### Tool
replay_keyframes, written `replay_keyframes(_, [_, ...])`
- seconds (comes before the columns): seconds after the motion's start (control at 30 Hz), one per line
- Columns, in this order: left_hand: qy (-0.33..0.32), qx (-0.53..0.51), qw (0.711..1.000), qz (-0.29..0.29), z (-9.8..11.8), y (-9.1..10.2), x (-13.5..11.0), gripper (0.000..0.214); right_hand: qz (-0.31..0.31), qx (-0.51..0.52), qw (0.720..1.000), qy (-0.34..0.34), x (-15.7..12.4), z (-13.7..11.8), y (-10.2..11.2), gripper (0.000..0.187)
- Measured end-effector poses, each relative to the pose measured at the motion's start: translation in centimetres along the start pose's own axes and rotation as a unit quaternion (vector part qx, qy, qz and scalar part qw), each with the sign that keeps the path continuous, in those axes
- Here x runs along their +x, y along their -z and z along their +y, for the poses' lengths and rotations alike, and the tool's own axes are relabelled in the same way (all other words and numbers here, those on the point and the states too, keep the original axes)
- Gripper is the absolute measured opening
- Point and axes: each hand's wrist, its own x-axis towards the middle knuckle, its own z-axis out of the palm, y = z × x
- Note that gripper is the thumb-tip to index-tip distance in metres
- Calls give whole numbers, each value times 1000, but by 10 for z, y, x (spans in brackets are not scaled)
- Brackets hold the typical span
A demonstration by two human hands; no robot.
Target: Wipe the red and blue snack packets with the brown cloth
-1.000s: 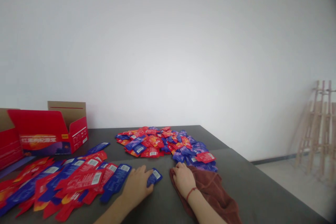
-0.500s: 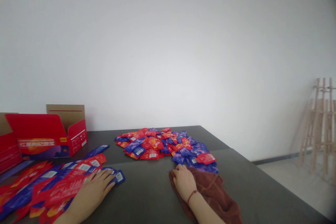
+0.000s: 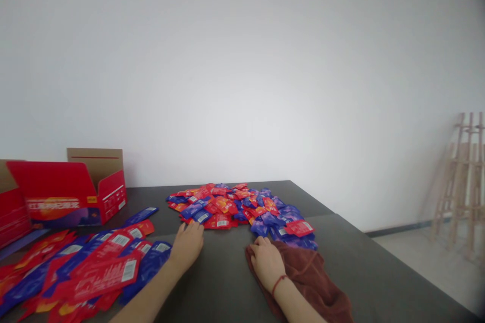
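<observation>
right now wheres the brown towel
In the head view, the brown towel lies right of centre on the dark table, under the right hand, at the near edge of the red and blue sachet pile.

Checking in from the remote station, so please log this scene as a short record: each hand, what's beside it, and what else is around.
left hand: fingertips at the near edge of the sachet pile, nothing visibly held
right hand: resting on a brown towel, with a red wrist string
beside left hand: overlapping red and blue sachet strips
rest: red cardboard carton, dark table, wooden easels
</observation>
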Motion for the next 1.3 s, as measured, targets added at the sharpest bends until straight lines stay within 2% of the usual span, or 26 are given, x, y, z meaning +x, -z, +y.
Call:
replay_keyframes(0.13, [-20, -34, 999, 8, 28, -23, 38, 41, -5, 1, 1000, -3, 0, 0, 2, 26])
replay_keyframes(0.27, [-25, -62, 998, -11, 43, -39, 54, 45, -9, 2, 1000, -3, 1, 2, 2, 26])
replay_keyframes(0.37, [-25, -74, 997, -23, 48, -39, 50, 43, -12, 4, 1000, -1, 1, 1, 1, 27])
replay_keyframes(0.47, [-34, -78, 996, -42, 57, -32, 41, 38, -13, 8, 1000, -1, 2, 1, 0, 26])
replay_keyframes(0.7, [-34, -83, 992, -83, 107, -7, 13, 29, 3, 36, 999, 1, 4, 4, 3, 30])
replay_keyframes(0.8, [-53, -110, 989, -80, 119, 5, 1, 25, 13, 53, 998, 18, 5, 6, 7, 30])
replay_keyframes(0.87, [-75, -130, 986, -71, 115, 11, -6, 26, 15, 64, 997, 31, 4, 6, 9, 30])
replay_keyframes(0.97, [-96, -170, 979, -55, 93, 11, -10, 34, -1, 82, 994, 70, 1, 4, 10, 21])
replay_keyframes(1.0, [-100, -184, 976, -64, 84, 8, -10, 42, -16, 87, 992, 95, 0, 3, 10, 18])
replay_keyframes(1.07, [-108, -201, 968, -103, 70, 4, -9, 57, -47, 94, 984, 142, -2, 2, 9, 24])
replay_keyframes(1.13, [-115, -203, 963, -133, 64, 0, -9, 59, -64, 88, 980, 165, -3, 2, 10, 29])
replay_keyframes(1.2, [-112, -197, 966, -124, 65, 0, -14, 53, -57, 59, 987, 140, -2, 6, 11, 26])
replay_keyframes(1.3, [-89, -168, 977, -97, 74, 3, -28, 46, -31, 12, 997, 69, 2, 15, 13, 29])
